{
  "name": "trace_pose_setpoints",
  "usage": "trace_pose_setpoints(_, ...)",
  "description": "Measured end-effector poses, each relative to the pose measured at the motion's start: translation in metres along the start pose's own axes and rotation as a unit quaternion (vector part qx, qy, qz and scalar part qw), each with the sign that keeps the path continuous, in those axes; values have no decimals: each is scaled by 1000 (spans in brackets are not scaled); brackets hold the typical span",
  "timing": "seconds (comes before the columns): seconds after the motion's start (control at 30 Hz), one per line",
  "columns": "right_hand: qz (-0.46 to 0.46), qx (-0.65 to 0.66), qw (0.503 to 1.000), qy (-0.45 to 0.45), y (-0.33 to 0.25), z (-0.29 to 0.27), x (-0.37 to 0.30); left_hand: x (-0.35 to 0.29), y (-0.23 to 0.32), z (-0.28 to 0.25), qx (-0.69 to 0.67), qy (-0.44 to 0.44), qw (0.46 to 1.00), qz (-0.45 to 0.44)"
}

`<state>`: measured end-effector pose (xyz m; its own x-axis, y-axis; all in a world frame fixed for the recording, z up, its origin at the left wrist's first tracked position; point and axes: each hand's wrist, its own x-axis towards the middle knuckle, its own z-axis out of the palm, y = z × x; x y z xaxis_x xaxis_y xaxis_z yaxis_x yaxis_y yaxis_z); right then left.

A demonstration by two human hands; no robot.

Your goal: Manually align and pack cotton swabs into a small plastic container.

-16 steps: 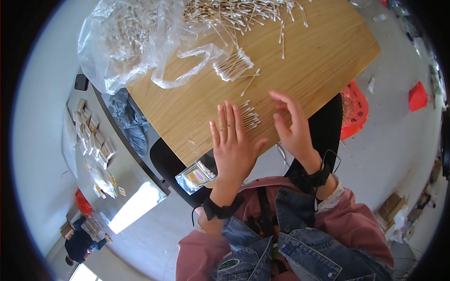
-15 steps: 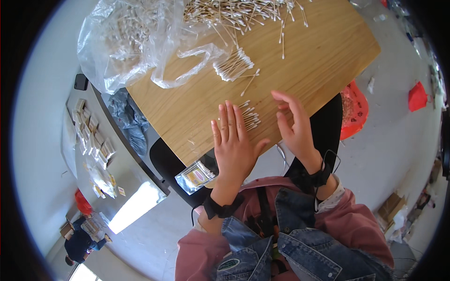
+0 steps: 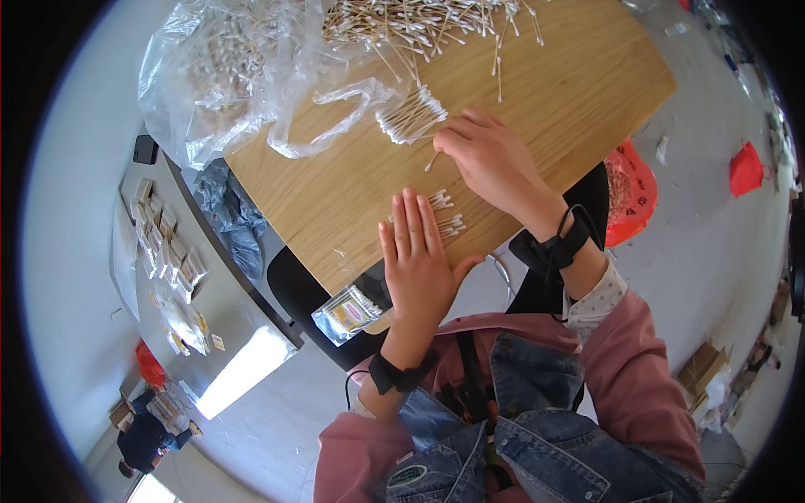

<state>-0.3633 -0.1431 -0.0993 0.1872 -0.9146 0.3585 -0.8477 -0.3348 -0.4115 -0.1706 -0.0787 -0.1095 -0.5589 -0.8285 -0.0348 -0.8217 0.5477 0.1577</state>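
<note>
My left hand (image 3: 417, 272) lies flat near the table's front edge, fingers stretched out and partly covering a small group of cotton swabs (image 3: 451, 225). White tips of those swabs show past its index finger. Farther forward, my right hand (image 3: 495, 166) is closed, thumb and fingertips pinched at a single cotton swab (image 3: 430, 163) whose near tip sticks out below them. Just left of these fingertips lies a neat bundle of swabs (image 3: 412, 116), side by side. The right fingers hide part of the single swab.
A large heap of swabs (image 3: 402, 23) covers the table's far side, beside a clear plastic bag (image 3: 226, 75) full of them. A small clear pack (image 3: 348, 313) of swabs sits by my left wrist. A red basin (image 3: 635, 197) stands right of the wooden table (image 3: 579, 92). Another person (image 3: 151, 432) is far left.
My right hand has moved forward and left from beside the left hand and closed its fingertips at the single swab. The left hand stays nearly in place.
</note>
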Motion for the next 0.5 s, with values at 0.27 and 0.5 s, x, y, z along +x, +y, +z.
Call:
trace_pose_setpoints(0.27,-20,-63,998,19,-14,10,9,-16,7,2,-35,-3,999,-2)
trace_pose_setpoints(0.5,-58,33,996,-54,-31,15,-2,-23,6,7,-35,9,999,-1)
